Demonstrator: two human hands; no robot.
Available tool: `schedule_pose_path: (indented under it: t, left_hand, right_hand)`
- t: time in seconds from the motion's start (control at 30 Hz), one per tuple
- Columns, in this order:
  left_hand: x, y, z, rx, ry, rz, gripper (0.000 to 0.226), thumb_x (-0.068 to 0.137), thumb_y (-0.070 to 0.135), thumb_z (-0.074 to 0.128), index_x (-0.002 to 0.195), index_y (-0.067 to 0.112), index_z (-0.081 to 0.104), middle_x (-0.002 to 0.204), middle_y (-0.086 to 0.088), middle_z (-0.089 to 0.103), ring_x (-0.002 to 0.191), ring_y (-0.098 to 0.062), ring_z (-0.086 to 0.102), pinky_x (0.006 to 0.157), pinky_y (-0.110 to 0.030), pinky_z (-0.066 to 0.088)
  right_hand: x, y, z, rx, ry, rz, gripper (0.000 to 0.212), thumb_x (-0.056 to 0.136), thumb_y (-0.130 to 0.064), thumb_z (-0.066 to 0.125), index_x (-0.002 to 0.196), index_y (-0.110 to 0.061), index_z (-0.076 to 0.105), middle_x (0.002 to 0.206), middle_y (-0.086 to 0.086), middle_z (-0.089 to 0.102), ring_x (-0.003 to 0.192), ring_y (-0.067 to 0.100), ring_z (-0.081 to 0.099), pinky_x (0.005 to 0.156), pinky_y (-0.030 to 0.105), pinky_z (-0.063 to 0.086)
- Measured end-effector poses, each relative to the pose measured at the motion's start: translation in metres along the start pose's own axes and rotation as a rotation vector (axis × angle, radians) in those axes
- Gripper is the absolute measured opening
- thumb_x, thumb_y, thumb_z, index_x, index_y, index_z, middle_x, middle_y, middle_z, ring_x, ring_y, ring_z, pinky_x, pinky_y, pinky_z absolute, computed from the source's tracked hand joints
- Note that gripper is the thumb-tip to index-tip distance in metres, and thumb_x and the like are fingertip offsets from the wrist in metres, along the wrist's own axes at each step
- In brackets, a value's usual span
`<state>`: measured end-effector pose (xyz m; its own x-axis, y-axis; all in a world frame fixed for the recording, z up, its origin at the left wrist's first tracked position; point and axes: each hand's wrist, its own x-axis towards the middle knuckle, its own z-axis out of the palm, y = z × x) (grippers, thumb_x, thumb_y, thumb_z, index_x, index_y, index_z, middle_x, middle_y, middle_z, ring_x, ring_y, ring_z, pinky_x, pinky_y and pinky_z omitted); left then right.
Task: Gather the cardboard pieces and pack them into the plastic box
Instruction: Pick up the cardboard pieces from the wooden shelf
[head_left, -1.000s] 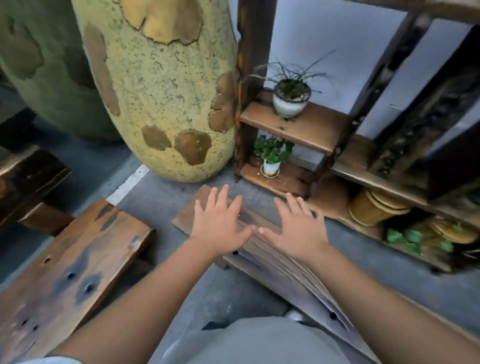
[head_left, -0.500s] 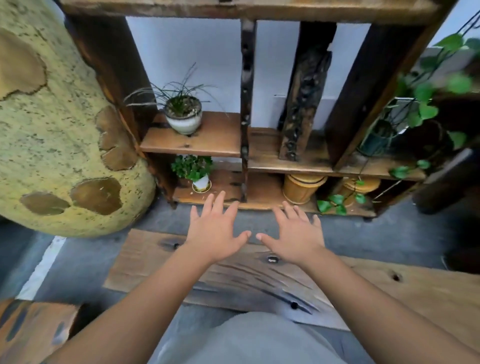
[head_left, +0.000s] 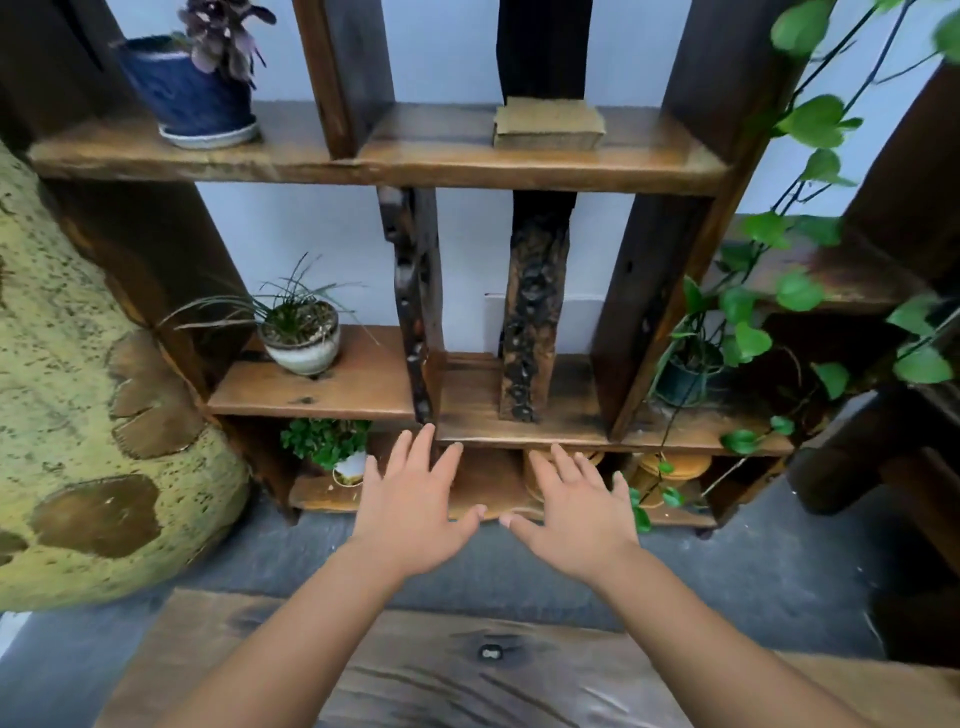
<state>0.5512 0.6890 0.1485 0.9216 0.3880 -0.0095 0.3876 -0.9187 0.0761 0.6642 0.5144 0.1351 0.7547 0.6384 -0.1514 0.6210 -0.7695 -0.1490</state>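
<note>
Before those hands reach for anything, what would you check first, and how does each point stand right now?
1. Left hand free, fingers spread: ok.
2. Right hand free, fingers spread: ok.
3. Cardboard stack found, on the upper shelf: ok.
4. Plastic box in sight: not ok.
5. Stack within reach of the hands: cannot tell.
6. Blue plant pot away from the stack: ok.

Both bare forearms stretch forward, palms down: left hand (head_left: 415, 512) and right hand (head_left: 574, 519) side by side, fingers spread and straight, thumb tips nearly meeting, gripping nothing.
</note>
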Motion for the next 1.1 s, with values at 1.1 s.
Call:
schedule_pose_path:
  t: [1.1]
  left_hand:
    - [0.242, 0.000, -0.238, -0.364, 0.300, 0.217, 0.080, 0.082, 0.067, 0.043, 0.149, 0.028, 0.024, 0.157, -0.003, 0.024, 0.143, -0.022, 0.024, 0.113, -0.042, 0.028]
  right_hand:
    - [0.182, 0.008, -0.287, 0.128, 0.498, 0.013, 0.077, 0.081, -0.073, 0.042, 0.144, -0.029, 0.034, 0.152, 0.002, 0.039, 0.133, 0.025, 0.043, 0.102, 0.049, 0.045]
